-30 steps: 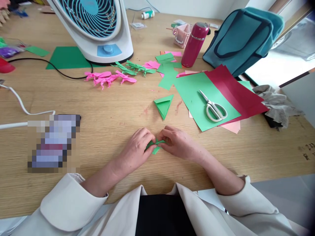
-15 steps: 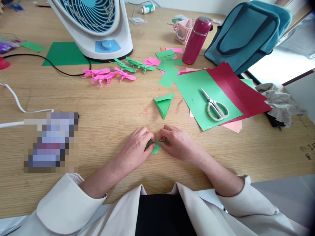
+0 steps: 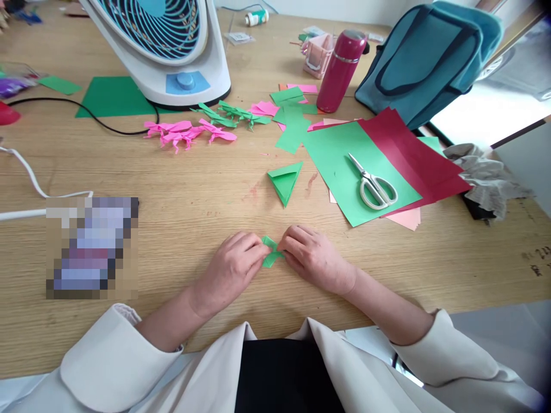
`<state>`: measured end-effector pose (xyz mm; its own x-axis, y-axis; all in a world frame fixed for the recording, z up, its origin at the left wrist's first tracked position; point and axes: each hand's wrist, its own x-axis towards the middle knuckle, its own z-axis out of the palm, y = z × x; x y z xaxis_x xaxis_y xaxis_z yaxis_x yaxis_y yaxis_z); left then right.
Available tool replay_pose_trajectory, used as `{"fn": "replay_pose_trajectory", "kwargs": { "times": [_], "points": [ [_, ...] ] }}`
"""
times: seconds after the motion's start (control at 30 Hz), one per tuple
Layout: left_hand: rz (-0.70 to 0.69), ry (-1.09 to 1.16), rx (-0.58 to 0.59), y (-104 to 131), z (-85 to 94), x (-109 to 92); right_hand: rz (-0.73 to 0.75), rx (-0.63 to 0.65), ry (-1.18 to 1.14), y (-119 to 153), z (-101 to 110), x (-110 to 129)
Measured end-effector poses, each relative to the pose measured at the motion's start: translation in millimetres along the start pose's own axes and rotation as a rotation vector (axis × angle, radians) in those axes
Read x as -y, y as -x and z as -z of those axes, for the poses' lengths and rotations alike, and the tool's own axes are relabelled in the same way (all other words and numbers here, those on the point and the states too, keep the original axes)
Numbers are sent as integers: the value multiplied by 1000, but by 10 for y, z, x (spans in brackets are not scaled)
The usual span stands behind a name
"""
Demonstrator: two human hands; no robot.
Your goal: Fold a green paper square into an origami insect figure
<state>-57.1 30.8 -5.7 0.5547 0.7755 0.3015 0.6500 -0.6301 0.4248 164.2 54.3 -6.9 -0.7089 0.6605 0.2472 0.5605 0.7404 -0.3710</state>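
A small folded green paper [image 3: 270, 258] is pinched between my two hands, low over the wooden table [image 3: 172, 195]. My left hand [image 3: 235, 261] grips its left side with the fingers closed together. On the right side, the fingertips of my right hand [image 3: 314, 258] are closed on the same paper. Fingers cover part of its folds. Just beyond the hands lies a green folded triangle [image 3: 286, 184]. Pink folded figures [image 3: 185, 133] and green folded figures [image 3: 235, 115] rest farther back.
White-handled scissors [image 3: 373, 183] lie on green sheets [image 3: 340, 172] over red sheets [image 3: 413, 155] at the right. Behind stand a fan [image 3: 189, 83], a pink bottle [image 3: 342, 71] and a teal bag [image 3: 426, 63]. A blurred phone [image 3: 92, 246] lies at the left.
My left hand has moved slightly down, and its fingers now lie flatter over the paper. More of the green paper shows between the hands, with its upper part now visible.
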Motion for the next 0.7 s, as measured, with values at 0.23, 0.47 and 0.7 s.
{"fn": "replay_pose_trajectory", "kwargs": {
  "times": [0.23,0.47,0.7],
  "points": [
    [-145,-198,-38,80,16,-26,170,-23,131,163,30,-32],
    [-307,-368,-4,127,28,3,162,-6,71,322,115,-30],
    [-274,-386,35,88,23,-34,7,-13,-103,369,122,-26]
  ]
}}
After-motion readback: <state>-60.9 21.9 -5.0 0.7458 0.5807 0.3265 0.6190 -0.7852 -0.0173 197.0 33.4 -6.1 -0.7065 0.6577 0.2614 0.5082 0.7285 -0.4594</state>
